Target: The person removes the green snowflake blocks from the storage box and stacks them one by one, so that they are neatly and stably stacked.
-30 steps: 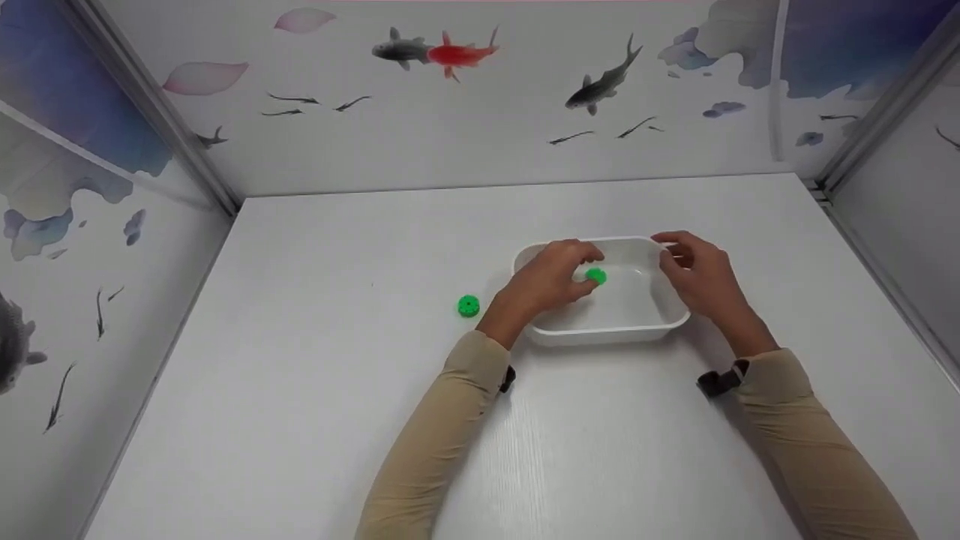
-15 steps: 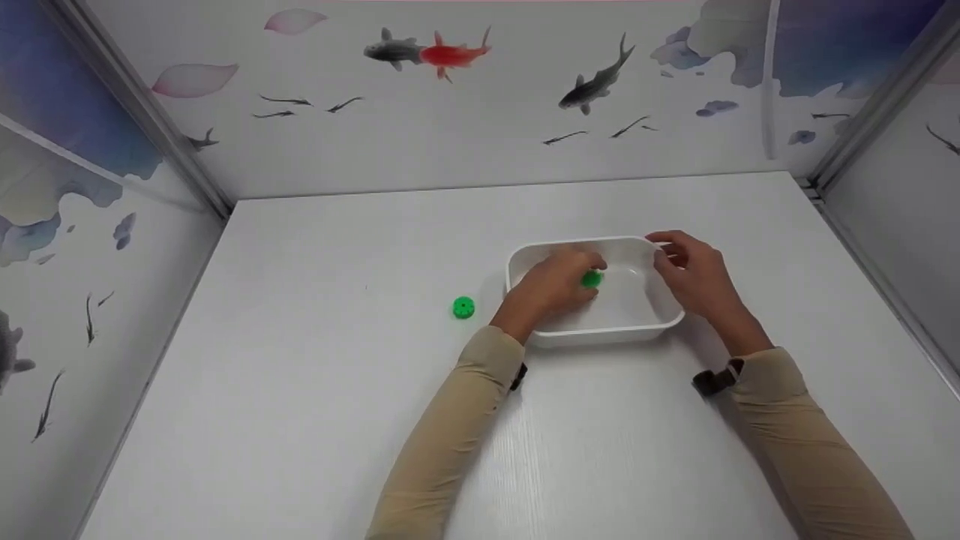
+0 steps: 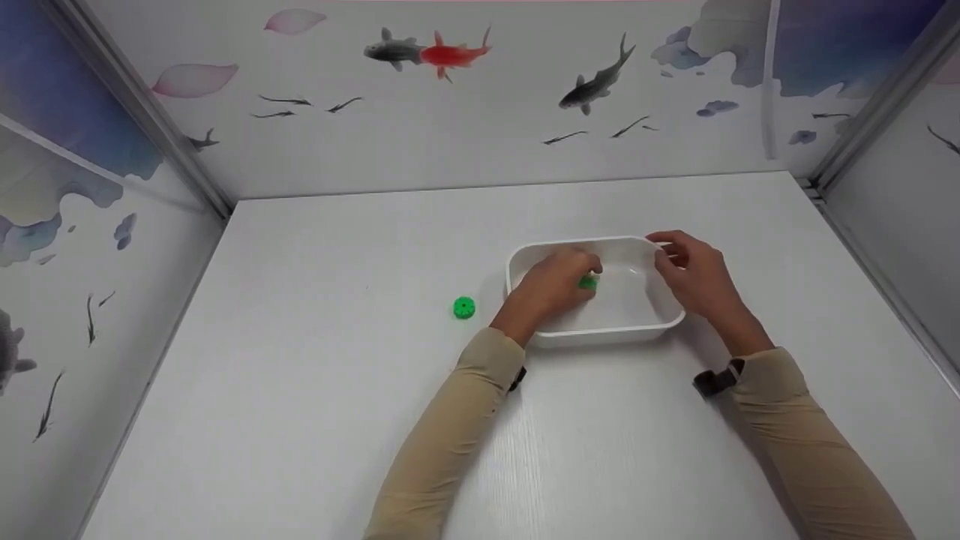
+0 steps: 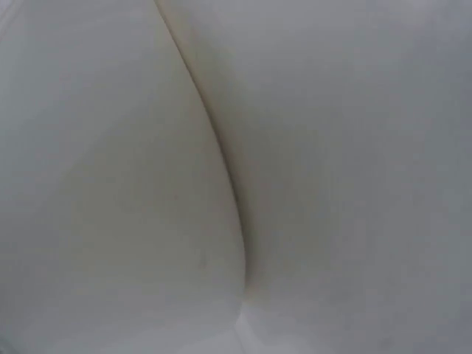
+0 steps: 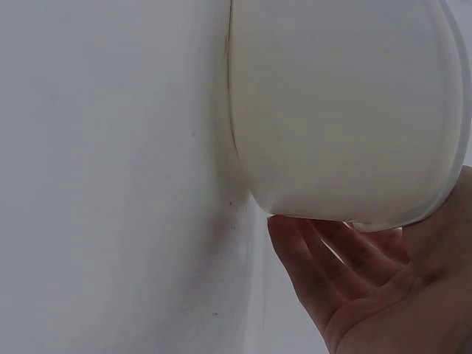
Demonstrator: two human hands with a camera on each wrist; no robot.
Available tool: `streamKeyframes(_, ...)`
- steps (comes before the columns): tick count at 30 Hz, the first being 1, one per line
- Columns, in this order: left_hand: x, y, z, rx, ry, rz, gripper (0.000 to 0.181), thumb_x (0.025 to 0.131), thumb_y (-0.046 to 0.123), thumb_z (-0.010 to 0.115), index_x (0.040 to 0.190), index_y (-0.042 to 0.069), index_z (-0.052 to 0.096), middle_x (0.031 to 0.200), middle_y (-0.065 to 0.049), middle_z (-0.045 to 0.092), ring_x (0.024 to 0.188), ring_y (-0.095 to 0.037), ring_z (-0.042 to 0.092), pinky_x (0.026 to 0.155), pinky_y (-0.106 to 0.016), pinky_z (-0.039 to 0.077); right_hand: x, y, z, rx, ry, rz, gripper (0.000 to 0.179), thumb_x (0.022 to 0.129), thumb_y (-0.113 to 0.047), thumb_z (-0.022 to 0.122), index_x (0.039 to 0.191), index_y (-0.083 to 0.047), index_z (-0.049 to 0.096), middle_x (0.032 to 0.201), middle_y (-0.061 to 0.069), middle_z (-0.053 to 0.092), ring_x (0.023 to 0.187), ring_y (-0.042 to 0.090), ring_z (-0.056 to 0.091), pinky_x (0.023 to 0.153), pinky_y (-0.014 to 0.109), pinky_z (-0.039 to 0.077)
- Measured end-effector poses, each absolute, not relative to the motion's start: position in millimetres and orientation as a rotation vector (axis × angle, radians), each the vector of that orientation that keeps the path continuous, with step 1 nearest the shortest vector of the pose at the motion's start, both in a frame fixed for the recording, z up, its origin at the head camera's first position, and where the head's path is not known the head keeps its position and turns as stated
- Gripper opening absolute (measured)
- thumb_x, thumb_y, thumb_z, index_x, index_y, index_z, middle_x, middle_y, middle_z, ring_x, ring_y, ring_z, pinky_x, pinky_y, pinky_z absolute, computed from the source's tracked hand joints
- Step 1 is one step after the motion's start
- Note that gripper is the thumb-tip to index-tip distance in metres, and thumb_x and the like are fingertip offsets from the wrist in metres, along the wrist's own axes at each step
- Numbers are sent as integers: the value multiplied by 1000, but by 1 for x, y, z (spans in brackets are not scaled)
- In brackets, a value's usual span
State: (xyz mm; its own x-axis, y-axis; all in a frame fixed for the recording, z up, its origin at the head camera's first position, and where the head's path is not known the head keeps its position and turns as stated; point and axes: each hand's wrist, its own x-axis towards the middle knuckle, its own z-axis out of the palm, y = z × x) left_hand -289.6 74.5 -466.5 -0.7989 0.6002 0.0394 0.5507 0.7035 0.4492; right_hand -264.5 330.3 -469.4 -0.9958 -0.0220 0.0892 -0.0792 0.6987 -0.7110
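My left hand (image 3: 556, 283) reaches down inside a white plastic tub (image 3: 611, 330) and pinches a small green round piece (image 3: 587, 283) between thumb and fingers. Part of that piece is hidden by the fingers. At the tub's right end, my right hand (image 3: 697, 276) grips the rim near the far corner; in the right wrist view its fingers (image 5: 317, 265) lie against the outside of the tub wall (image 5: 346, 110). A second green disc (image 3: 464, 307) with small holes lies on the table, left of the tub. The left wrist view shows the tub's outer wall (image 4: 133, 192) but no hand.
The tub stands on a white table (image 3: 337, 360), right of the middle. White panels painted with fish, such as the back wall (image 3: 480, 127), enclose the table at the back and on both sides.
My left hand has moved slightly lower into the tub with the green piece, its fingers closing further around it. The right hand stays at the rim. The head view has shifted a little.
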Motion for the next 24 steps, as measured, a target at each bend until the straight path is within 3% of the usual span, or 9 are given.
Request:
streamKeyframes(13, -284, 81, -464, 1035, 2850, 535, 31, 101, 11, 74, 133, 10, 75, 133, -9, 69, 123, -20, 63, 112, -30, 53, -263, 330, -468, 60, -2833, 1193, 43, 112, -28, 52, 152, -13, 59, 146, 26, 65, 133, 45, 65, 112, 63, 54)
streamKeyframes(24, -280, 75, -460, 1034, 2832, 555, 31, 102, 20, 75, 132, 11, 73, 128, -6, 66, 108, -15, 59, 99, -28, 57, -266, 331, -470, 55, -2844, 1182, 42, 112, -25, 53, 152, -13, 59, 147, 25, 65, 134, 44, 65, 113, 62, 54)
